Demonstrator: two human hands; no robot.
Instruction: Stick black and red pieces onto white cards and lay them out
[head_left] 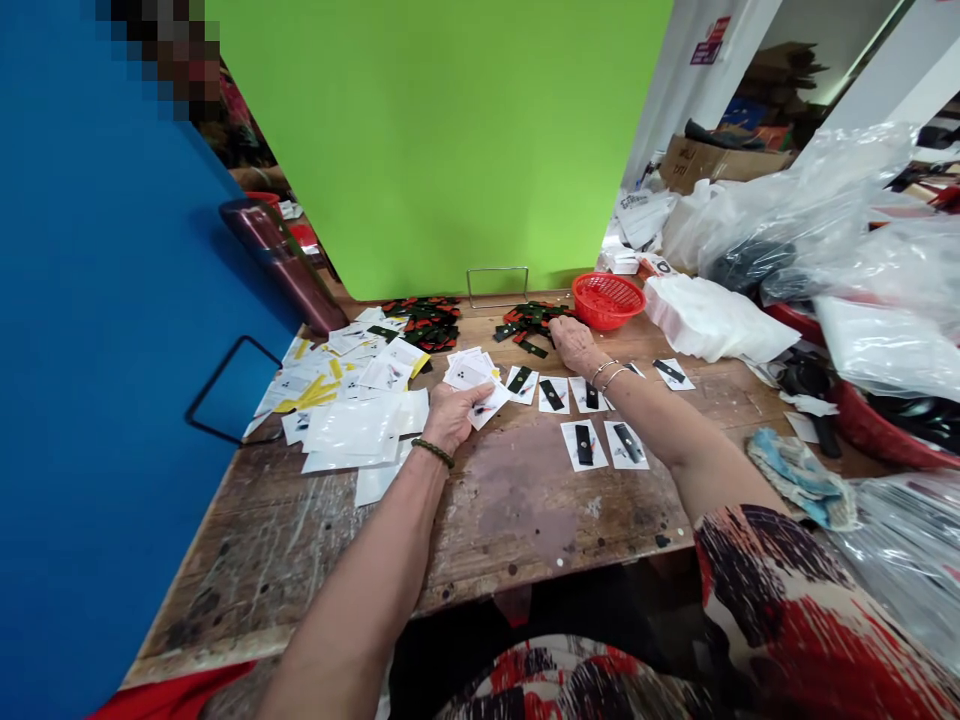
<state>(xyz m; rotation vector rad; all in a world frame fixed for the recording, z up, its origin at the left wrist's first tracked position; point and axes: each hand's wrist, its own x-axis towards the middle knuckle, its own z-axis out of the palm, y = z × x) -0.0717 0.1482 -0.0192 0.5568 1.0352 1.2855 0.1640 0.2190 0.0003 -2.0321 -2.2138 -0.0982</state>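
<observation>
the left hand (pixel 450 415) is clenched on a fanned stack of white cards (pixel 471 375), held just above the wooden table (pixel 525 500); the right hand (pixel 574 345) lies fingers-down on the pile of black pieces (pixel 525 322) just beside the red basket (pixel 607 298); whether it pinches one i cannot tell. near the right forearm, filled cards (pixel 583 444) lie in two rows; a loose heap of cards (pixel 352 420) lies further left.

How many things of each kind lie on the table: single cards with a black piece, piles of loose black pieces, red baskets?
Cards with a black piece: 6 in plain view (one more seems half hidden behind the right wrist, not counted)
Piles of black pieces: 2
Red basket: 1
Total: 9
</observation>
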